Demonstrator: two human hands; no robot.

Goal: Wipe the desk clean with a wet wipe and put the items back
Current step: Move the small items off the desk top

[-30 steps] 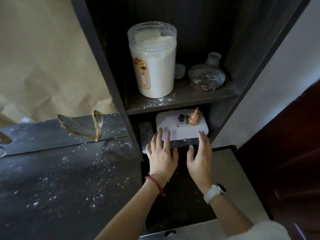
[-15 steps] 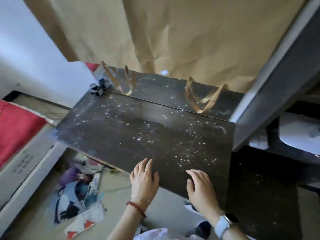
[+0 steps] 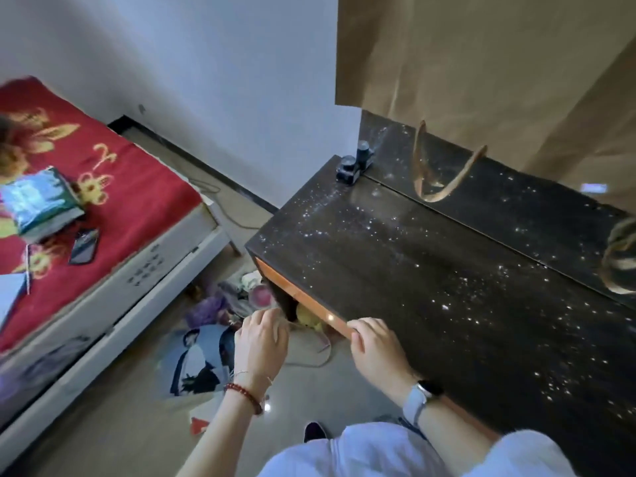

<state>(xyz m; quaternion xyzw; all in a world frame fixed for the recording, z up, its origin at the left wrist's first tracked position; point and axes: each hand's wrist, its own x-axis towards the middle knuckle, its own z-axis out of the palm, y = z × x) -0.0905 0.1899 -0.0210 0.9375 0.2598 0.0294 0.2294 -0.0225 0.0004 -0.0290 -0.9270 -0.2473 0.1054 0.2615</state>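
She had turned from the shelves to the desk (image 3: 430, 287), still dusted white; left hand (image 3: 263, 342) just off its corner, right hand (image 3: 373, 346) on its edge, both loosely curled, no wipe visible.

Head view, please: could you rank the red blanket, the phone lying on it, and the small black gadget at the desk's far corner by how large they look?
1. Red blanket, by far the largest.
2. and 3. Phone and black gadget: they look much alike in size, and their differing distance from the camera makes ranking them unsure.
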